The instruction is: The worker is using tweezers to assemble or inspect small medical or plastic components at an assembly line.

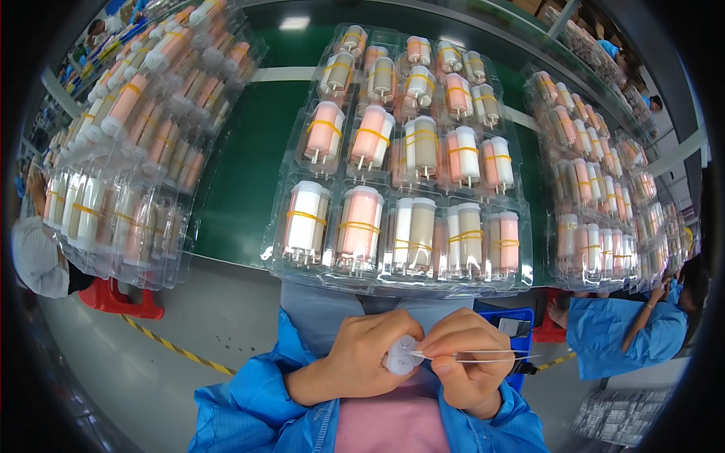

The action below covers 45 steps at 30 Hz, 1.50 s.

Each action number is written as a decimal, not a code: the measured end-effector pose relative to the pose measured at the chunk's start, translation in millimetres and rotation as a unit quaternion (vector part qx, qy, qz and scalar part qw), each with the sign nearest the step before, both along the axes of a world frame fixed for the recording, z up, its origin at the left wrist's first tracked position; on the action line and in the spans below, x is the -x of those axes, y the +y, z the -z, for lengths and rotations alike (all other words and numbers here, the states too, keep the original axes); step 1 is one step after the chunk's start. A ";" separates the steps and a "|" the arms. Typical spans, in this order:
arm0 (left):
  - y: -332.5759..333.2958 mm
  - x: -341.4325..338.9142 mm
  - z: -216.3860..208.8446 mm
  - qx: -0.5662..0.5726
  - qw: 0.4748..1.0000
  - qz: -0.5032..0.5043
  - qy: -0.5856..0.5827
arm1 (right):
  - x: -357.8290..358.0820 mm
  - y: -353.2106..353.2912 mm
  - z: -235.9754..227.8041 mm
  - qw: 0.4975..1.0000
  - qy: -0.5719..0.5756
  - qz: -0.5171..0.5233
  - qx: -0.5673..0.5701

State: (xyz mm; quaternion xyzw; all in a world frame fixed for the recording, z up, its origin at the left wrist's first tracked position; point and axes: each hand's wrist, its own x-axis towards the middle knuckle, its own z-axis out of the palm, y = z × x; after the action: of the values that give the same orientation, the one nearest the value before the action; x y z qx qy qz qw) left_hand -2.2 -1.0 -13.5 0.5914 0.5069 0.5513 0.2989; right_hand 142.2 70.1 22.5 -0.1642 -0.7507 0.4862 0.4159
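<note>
At six o'clock, close to the body, the left hand (370, 359) wraps its fingers around a small white capped tube (402, 355), which sits between both hands. The right hand (468, 362) touches it from three o'clock, fingers pinched narrow on thin metal pins (483, 355) that point toward three o'clock. Above them, at twelve o'clock, a clear plastic tray (398, 162) of banded pink, white and beige tubes rests on the green tabletop (242, 162). Similar stacked trays (136, 143) stand at nine o'clock.
</note>
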 end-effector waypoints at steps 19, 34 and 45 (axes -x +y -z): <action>2.2 -3.3 2.3 -0.026 0.999 -0.028 0.015 | 3.9 -0.1 -3.3 0.996 -0.018 0.014 -0.090; 1.8 -3.4 2.6 -0.017 0.999 -0.033 -0.003 | 5.7 -4.1 2.8 0.995 -0.006 0.034 -0.096; 1.7 -2.2 3.3 -0.030 0.999 -0.034 0.005 | 7.7 -3.7 1.1 0.995 0.002 0.033 -0.093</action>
State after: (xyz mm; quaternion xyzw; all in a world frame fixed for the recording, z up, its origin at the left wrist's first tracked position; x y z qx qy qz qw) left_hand 0.1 0.7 -16.8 0.5852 0.5117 0.5732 0.2593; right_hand 134.5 66.4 21.4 -0.1490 -0.7858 0.4009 0.4469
